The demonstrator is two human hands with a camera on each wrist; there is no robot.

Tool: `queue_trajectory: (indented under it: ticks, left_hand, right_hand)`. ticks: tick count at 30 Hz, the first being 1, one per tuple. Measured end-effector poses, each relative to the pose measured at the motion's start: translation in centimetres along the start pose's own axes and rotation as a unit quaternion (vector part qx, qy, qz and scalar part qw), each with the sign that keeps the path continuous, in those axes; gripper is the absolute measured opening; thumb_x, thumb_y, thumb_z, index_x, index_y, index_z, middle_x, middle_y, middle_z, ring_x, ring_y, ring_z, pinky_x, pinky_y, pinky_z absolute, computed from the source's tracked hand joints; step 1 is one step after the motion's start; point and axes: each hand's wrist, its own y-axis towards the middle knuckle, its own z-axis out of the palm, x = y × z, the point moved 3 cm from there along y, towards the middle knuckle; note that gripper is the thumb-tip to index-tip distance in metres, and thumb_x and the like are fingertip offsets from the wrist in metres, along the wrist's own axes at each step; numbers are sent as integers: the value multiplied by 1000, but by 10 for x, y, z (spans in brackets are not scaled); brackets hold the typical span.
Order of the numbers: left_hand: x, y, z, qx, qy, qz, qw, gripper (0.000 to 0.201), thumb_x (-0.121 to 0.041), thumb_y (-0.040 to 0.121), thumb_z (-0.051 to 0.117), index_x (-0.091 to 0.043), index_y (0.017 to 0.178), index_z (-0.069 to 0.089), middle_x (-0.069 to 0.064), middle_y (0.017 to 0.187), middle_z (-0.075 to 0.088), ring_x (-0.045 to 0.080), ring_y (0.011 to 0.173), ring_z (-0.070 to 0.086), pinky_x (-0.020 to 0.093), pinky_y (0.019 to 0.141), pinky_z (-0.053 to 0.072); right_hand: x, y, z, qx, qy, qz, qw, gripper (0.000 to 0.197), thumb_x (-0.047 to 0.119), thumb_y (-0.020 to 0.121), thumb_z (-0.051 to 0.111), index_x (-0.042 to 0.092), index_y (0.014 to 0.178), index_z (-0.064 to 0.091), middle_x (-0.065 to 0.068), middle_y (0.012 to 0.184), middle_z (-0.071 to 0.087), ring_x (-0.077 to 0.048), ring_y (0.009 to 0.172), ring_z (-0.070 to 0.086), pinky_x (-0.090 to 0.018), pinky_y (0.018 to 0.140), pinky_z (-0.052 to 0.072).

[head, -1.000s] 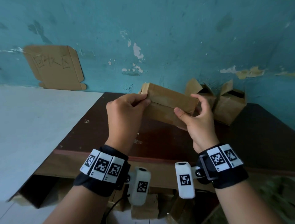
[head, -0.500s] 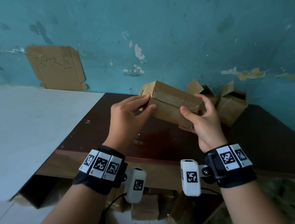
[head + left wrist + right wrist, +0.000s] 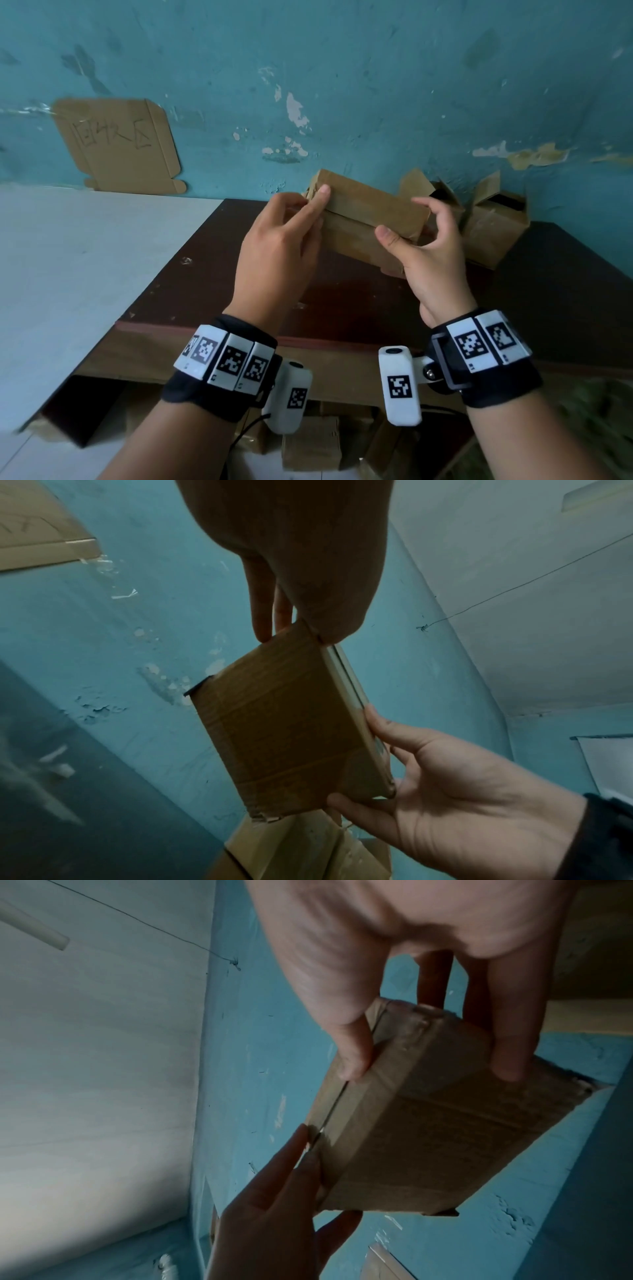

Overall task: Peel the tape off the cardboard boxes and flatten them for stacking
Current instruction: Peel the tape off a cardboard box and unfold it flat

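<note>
I hold a small brown cardboard box [image 3: 370, 212] in the air over the dark table [image 3: 342, 301]. My left hand [image 3: 313, 209] pinches its left end, the index finger lying along the top corner by the seam. My right hand [image 3: 404, 219] grips the right end, thumb on the near face and fingers behind. In the right wrist view the box [image 3: 428, 1123] shows glossy clear tape [image 3: 352, 1123] over the seam, with the left hand's fingertips [image 3: 308, 1156] at the seam's end. In the left wrist view the box [image 3: 284, 731] hangs between both hands.
Two opened boxes [image 3: 493, 233] [image 3: 431, 192] stand against the blue wall at the table's back right. A flat cardboard sheet [image 3: 116, 144] with writing is stuck to the wall on the left, above a white surface [image 3: 85, 257]. More boxes [image 3: 311, 442] sit under the table.
The box has been tipped, so its seam now faces up. My left fingers have moved from the near face up to the top left corner, and my right thumb has shifted along the near face.
</note>
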Motion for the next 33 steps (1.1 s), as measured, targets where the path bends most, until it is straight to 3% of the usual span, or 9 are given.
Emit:
queue_trajectory:
  ticks: [4, 8, 12, 19, 23, 28, 33]
  left_hand:
    - [1, -3, 2, -27, 0, 9, 1000, 28, -19, 102, 63, -19, 128, 73, 10, 106, 67, 22, 88, 68, 41, 67, 57]
    - [-1, -4, 1, -52, -15, -3, 999, 18, -22, 99, 69, -15, 111, 81, 6, 98, 70, 17, 75, 66, 37, 62, 57]
    - [3, -3, -2, -63, -50, -49, 996, 15, -25, 95, 73, -13, 101, 79, 0, 96, 72, 16, 75, 68, 38, 66, 58]
    - [1, -3, -4, -72, -27, -53, 996, 21, -24, 97, 71, -10, 110, 75, 2, 99, 72, 18, 77, 68, 40, 66, 59]
    - [2, -2, -2, -68, -45, -71, 994, 19, -21, 95, 72, -10, 110, 76, 2, 100, 73, 18, 78, 68, 40, 71, 59]
    - [3, 1, -2, -68, -76, -116, 988, 14, -18, 91, 76, -12, 103, 78, 0, 96, 74, 16, 80, 71, 39, 74, 60]
    - [6, 6, -4, -26, -73, -188, 979, 5, -18, 84, 80, -20, 88, 77, -10, 87, 73, 5, 78, 67, 26, 76, 53]
  right_hand:
    - [-1, 1, 0, -13, -21, -9, 1000, 57, 25, 77, 89, 33, 124, 59, 16, 118, 64, -6, 108, 65, -50, 87, 61]
    - [1, 0, -2, -14, -47, -32, 998, 57, 25, 77, 89, 34, 124, 58, 20, 117, 61, 0, 109, 61, -42, 96, 57]
    - [-1, -1, 1, -15, -64, -49, 997, 57, 33, 74, 90, 40, 121, 58, 18, 122, 61, -7, 117, 59, -46, 100, 54]
    - [0, -2, 4, -27, -78, -72, 994, 62, 52, 66, 85, 44, 121, 57, 20, 126, 59, -10, 124, 56, -50, 103, 51]
    - [3, -3, 4, -42, -101, -98, 989, 61, 41, 71, 89, 38, 123, 57, 16, 126, 59, -11, 124, 54, -47, 105, 48]
    - [3, -5, 3, -42, -115, -102, 987, 59, 32, 75, 89, 33, 124, 56, 32, 119, 50, 4, 120, 45, -33, 109, 42]
    - [5, -7, 4, -45, -149, -133, 979, 60, 33, 73, 90, 31, 124, 57, 12, 126, 58, -4, 120, 50, -29, 103, 44]
